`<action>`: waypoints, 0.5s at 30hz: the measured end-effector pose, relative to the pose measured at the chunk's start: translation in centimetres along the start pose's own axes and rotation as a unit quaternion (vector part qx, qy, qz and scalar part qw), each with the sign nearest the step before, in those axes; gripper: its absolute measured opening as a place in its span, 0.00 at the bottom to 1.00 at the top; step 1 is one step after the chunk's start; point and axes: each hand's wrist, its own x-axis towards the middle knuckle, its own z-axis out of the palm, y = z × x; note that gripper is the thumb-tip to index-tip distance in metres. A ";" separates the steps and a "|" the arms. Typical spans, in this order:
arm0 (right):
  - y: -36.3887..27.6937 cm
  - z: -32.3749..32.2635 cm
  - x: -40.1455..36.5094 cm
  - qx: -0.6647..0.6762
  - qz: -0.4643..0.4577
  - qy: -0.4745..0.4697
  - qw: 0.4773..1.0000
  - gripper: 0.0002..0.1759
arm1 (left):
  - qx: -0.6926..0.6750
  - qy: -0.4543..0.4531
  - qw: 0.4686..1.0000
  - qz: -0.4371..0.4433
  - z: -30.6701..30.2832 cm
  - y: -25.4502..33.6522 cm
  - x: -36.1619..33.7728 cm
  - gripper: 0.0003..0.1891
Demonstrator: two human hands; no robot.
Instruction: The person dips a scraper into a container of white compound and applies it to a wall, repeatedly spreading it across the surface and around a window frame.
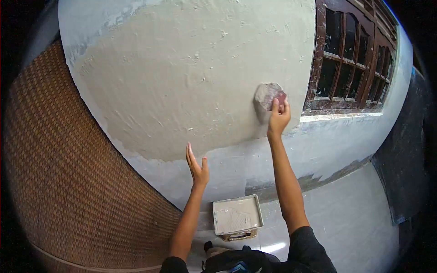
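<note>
1 flat tool (pixel 268 94) in R hand (pixel 278 119), L hand (pixel 198 172) nr wall (pixel 182 77)

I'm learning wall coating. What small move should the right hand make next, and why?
Probably draw the flat tool leftward across the beige coat, pressing lightly: the right hand grips the tool, pale paste smears it, and small lumps mark the coat, so a smoothing pass seems useful.

A flat maroon scraper (pixel 267 94) smeared cream shows right of centre, against streaked cream plaster (pixel 173 82). At left, the woven wicker panel (pixel 77 159) has a brown checked pattern.
</note>
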 end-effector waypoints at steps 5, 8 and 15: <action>2.7 -6.3 -2.7 0.090 0.121 -0.067 0.986 0.15 | -0.007 -0.051 0.997 -0.056 2.4 0.6 -3.8 0.36; 6.0 -10.4 -6.4 0.019 0.186 -0.126 0.974 0.15 | 0.001 -0.080 0.993 -0.086 3.6 0.8 -6.2 0.34; 13.0 -19.1 -16.7 -0.040 0.366 -0.264 0.891 0.13 | -0.012 -0.141 0.977 -0.161 4.6 -2.4 -12.1 0.32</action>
